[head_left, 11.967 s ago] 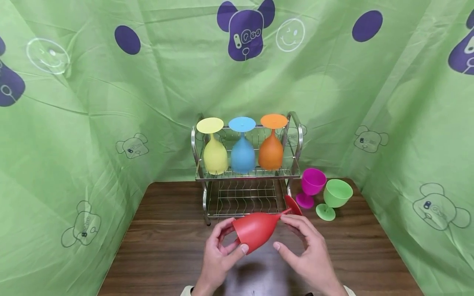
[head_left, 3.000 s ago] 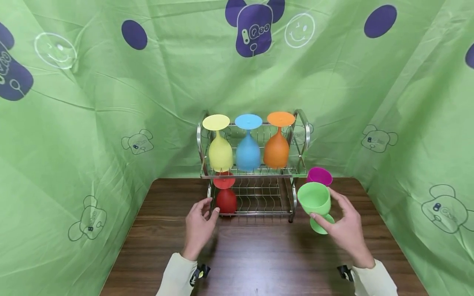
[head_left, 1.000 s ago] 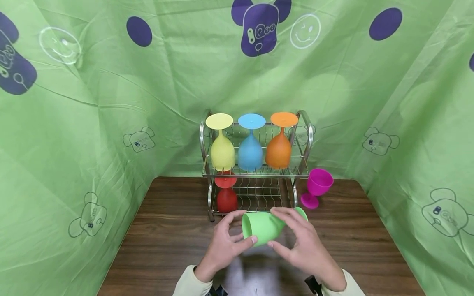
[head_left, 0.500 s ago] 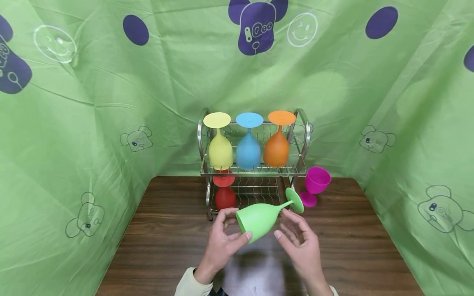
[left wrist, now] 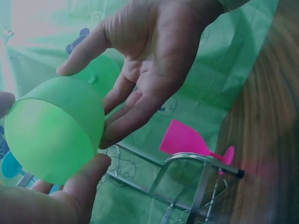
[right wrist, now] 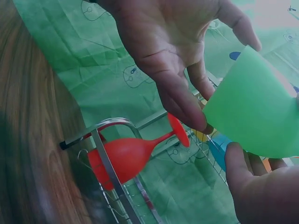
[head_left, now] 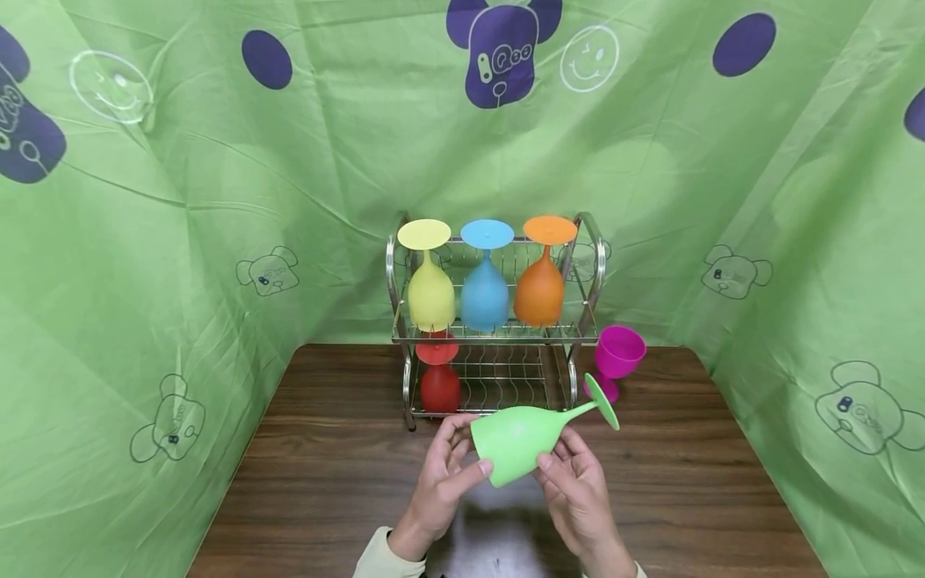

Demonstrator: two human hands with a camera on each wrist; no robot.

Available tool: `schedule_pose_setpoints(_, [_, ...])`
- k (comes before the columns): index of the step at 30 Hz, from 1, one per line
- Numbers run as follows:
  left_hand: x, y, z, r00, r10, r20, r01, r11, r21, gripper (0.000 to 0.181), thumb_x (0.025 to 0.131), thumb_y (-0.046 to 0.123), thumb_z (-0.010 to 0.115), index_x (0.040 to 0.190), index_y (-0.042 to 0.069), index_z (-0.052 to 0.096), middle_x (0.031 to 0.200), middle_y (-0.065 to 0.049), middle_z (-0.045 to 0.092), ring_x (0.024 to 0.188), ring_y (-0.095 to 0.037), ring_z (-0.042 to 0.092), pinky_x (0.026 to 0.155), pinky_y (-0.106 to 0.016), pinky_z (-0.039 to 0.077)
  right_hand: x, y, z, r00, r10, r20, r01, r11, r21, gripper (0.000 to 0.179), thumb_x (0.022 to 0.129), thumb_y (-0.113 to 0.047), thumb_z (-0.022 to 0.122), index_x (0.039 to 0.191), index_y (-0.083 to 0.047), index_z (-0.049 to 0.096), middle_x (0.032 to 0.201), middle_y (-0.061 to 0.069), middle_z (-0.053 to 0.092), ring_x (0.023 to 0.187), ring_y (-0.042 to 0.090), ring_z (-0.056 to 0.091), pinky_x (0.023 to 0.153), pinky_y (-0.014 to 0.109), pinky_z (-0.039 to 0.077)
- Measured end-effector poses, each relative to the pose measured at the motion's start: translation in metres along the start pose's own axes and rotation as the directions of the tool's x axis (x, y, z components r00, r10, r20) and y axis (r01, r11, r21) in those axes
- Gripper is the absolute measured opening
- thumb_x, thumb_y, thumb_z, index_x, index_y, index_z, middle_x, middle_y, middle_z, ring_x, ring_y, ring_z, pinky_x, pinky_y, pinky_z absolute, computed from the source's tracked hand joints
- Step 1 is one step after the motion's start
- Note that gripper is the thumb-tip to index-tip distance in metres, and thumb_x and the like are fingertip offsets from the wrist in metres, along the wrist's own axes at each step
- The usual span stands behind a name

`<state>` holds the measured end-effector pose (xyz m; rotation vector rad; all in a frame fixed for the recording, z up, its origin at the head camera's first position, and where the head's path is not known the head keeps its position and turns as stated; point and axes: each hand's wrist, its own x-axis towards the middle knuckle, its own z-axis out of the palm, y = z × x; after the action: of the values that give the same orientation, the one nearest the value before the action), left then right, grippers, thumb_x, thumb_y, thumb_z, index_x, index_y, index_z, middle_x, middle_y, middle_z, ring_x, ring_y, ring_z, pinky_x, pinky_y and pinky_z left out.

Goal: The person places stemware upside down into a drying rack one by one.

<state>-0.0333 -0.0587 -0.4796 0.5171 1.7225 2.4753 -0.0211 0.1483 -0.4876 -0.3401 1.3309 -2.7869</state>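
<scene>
Both hands hold a light green plastic goblet point(head_left: 520, 441) above the table, in front of the rack. It lies tilted on its side, its mouth to the left and its round foot up to the right. My left hand point(head_left: 442, 486) grips the bowl at the rim, thumb in front and fingers behind. Nearer the stem, my right hand point(head_left: 581, 502) pinches the bowl between thumb and fingers. The left wrist view looks into the open mouth of the green goblet point(left wrist: 51, 140). In the right wrist view the green bowl point(right wrist: 254, 107) hides part of the fingers.
A two-tier metal rack point(head_left: 499, 340) holds upside-down yellow point(head_left: 431, 297), blue point(head_left: 485, 297) and orange goblets point(head_left: 539, 297) on top. Below at left, a red goblet point(head_left: 440, 389) is upside down. Right of the rack, a magenta goblet point(head_left: 620, 351) stands upright on the wooden table point(head_left: 325, 482).
Earlier a red goblet was in the hands; it now sits on the lower tier. The green goblet was lifted from the right and tipped over. Lately the right hand moved from its stem to its bowl.
</scene>
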Motion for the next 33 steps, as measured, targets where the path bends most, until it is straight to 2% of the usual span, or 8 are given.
schedule_pose_setpoints(10, [0.002,-0.003,-0.003,1.0,0.022,0.015,-0.021,1.0,-0.021,0.063,0.091,0.002,0.064,0.147,-0.01,0.037,0.137,-0.011,0.057,0.124,-0.021,0.061,0.101,-0.03,0.056,0.004,-0.003,0.004,1.0,-0.015,0.014,0.015,1.0,-0.014,0.052,0.097,0.013,0.052,0.148,0.0,0.049,0.131,0.008,0.064,0.118,0.017,0.067,0.104,0.032,0.06])
schedule_pose_setpoints(15, [0.003,-0.003,-0.009,1.0,0.021,0.018,-0.02,1.0,-0.015,0.067,0.092,0.002,0.065,0.15,-0.014,0.034,0.137,-0.009,0.057,0.125,-0.019,0.063,0.099,-0.029,0.058,0.009,-0.003,0.004,0.999,-0.033,0.037,0.035,0.998,-0.045,0.051,0.097,0.015,0.053,0.147,0.002,0.049,0.132,0.009,0.063,0.119,0.017,0.067,0.104,0.031,0.059])
schedule_pose_setpoints(19, [0.006,-0.001,-0.017,1.0,-0.004,-0.016,0.004,0.999,0.048,0.066,0.093,0.003,0.068,0.15,-0.009,0.039,0.143,-0.019,0.054,0.127,-0.021,0.062,0.099,-0.03,0.059,0.016,-0.001,0.002,0.999,-0.02,-0.033,0.016,0.991,-0.13,0.055,0.093,0.017,0.059,0.145,0.005,0.049,0.13,0.01,0.062,0.12,0.018,0.066,0.105,0.031,0.059])
schedule_pose_setpoints(22, [0.008,0.001,-0.025,0.995,-0.032,-0.094,0.045,0.99,0.134,0.063,0.092,0.004,0.072,0.149,-0.001,0.046,0.148,-0.024,0.05,0.131,-0.031,0.059,0.099,-0.032,0.059,0.023,0.004,-0.002,0.993,-0.011,-0.115,-0.015,0.976,-0.218,0.058,0.088,0.017,0.065,0.143,0.007,0.052,0.129,0.008,0.063,0.119,0.017,0.068,0.102,0.03,0.06])
schedule_pose_setpoints(25, [0.01,0.002,-0.034,0.978,-0.048,-0.204,0.096,0.967,0.236,0.059,0.091,0.007,0.075,0.145,0.005,0.052,0.149,-0.02,0.053,0.134,-0.038,0.057,0.104,-0.037,0.058,0.032,0.01,-0.009,0.987,-0.017,-0.158,-0.029,0.959,-0.283,0.057,0.086,0.016,0.07,0.141,0.008,0.054,0.126,0.006,0.066,0.115,0.015,0.07,0.098,0.03,0.062])
schedule_pose_setpoints(29, [0.015,0.001,-0.05,0.941,-0.029,-0.336,0.158,0.919,0.362,0.052,0.093,0.01,0.077,0.141,0.008,0.058,0.144,-0.014,0.061,0.133,-0.035,0.06,0.11,-0.045,0.056,0.044,0.019,-0.019,0.982,-0.011,-0.186,-0.055,0.936,-0.347,0.056,0.086,0.012,0.075,0.138,0.008,0.055,0.124,0.005,0.068,0.113,0.014,0.071,0.096,0.028,0.062])
schedule_pose_setpoints(33, [0.02,0.0,-0.068,0.906,0.003,-0.424,0.205,0.872,0.444,0.048,0.094,0.011,0.078,0.139,0.008,0.06,0.142,-0.014,0.063,0.132,-0.034,0.062,0.111,-0.054,0.054,0.055,0.026,-0.028,0.974,0.006,-0.224,-0.1,0.908,-0.407,0.057,0.086,0.008,0.078,0.139,0.005,0.056,0.125,0.005,0.067,0.113,0.014,0.071,0.093,0.028,0.063])
